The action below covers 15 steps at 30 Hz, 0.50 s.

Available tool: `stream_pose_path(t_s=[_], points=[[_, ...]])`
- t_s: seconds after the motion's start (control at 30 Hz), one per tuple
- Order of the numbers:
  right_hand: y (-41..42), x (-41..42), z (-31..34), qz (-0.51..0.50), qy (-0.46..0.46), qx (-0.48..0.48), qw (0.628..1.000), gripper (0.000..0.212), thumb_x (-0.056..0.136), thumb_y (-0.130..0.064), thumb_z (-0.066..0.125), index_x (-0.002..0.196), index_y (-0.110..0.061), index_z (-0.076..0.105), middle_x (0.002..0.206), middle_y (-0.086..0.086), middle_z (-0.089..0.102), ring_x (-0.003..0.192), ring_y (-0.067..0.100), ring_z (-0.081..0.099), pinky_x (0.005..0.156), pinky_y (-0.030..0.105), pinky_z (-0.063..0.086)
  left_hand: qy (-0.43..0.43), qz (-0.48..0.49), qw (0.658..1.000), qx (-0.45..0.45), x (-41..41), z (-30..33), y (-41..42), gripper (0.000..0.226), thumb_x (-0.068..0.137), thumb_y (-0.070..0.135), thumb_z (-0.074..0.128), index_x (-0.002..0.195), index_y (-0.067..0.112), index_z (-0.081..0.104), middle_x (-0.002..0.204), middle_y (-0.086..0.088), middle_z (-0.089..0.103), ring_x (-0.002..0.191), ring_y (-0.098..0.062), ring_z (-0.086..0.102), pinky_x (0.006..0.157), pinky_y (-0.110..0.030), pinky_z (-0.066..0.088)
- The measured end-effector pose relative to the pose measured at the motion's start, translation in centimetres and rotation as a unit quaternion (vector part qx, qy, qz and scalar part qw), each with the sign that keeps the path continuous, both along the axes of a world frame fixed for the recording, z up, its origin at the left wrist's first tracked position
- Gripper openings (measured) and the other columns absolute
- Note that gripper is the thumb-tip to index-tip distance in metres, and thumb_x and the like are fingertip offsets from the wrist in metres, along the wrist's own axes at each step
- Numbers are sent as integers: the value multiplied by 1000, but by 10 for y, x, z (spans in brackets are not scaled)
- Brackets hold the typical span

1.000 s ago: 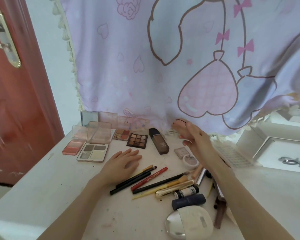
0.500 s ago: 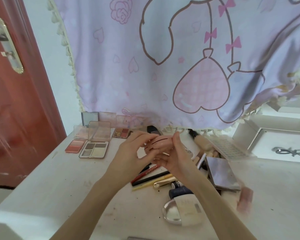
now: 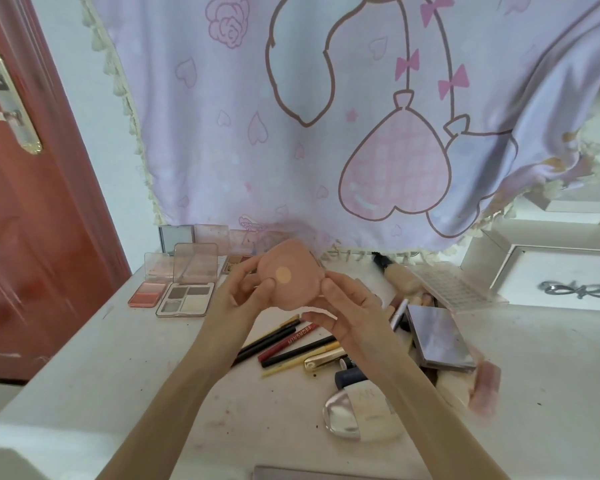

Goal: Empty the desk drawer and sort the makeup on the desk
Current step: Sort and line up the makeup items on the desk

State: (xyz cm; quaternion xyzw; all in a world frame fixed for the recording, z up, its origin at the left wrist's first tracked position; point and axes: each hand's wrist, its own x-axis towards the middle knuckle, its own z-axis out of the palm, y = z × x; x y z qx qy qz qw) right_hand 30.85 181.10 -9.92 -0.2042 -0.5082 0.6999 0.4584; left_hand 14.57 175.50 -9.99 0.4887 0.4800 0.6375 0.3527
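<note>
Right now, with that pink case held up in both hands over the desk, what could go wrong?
The round pink compact case is held only at its edges, the left hand and right hand each with a light grip; it could slip. Directly below lie the loose dark and red pencils, which a drop might scatter. The open grey-and-cream eyeshadow palette sits close to the left forearm; setting the case down carelessly could knock it.

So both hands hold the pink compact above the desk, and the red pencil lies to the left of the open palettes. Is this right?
One detail is wrong. Both hands, left and right, do hold the pink compact above the desk, but the head view shows the red pencil lying to the right of the open palettes, not the left.
</note>
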Motion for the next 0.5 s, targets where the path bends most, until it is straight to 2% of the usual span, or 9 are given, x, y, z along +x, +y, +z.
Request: stream_pose_path(t_s=[0.07, 0.17, 0.23, 0.3, 0.4, 0.5], points=[[-1, -2, -2, 2, -11, 12, 1000, 19, 73, -21, 62, 88, -17, 73, 90, 4, 73, 83, 18, 69, 73, 30, 58, 35, 18, 999, 2, -1, 0, -1, 32, 86, 23, 64, 116, 25, 53, 106, -1, 67, 97, -8, 64, 82, -25, 50], [-3, -2, -4, 19, -11, 30, 999, 21, 74, -17, 63, 90, -21, 76, 98, 3, 73, 94, 17, 69, 78, 24, 55, 86, 36, 995, 32, -3, 3, -3, 35, 82, 5, 65, 107, 26, 52, 107, -2, 62, 88, -4, 63, 73, -15, 50], [-4, -2, -5, 28, -21, 53, 998, 23, 81, -12, 61, 96, -22, 75, 103, 4, 72, 101, 18, 67, 83, 24, 52, 127, 51, 990, 43, -7, 4, -3, 37, 77, 14, 72, 104, 30, 53, 105, 6, 61, 89, -4, 63, 74, -15, 50], [-3, -2, -6, 40, -38, 61, 997, 21, 80, -15, 68, 96, -25, 75, 105, 4, 72, 104, 19, 65, 87, 25, 51, 147, 58, 987, 37, -10, 5, -3, 37, 74, 24, 73, 104, 34, 54, 104, 10, 61, 91, -4, 62, 76, -14, 49], [-1, -3, -8, 89, -38, 1, 995, 23, 70, -15, 74, 93, -19, 73, 102, 9, 71, 98, 21, 67, 86, 27, 53, 150, 65, 986, 25, -8, 3, -3, 46, 76, 21, 73, 117, 31, 54, 113, 9, 60, 96, 1, 60, 78, -10, 47], [3, -4, -13, 113, -67, -11, 991, 28, 75, -6, 73, 100, -12, 63, 105, 13, 69, 98, 25, 65, 89, 33, 53, 139, 54, 989, 1, -5, 3, -5, 50, 83, 19, 67, 129, 29, 50, 117, 13, 58, 99, 6, 59, 76, -5, 44]])
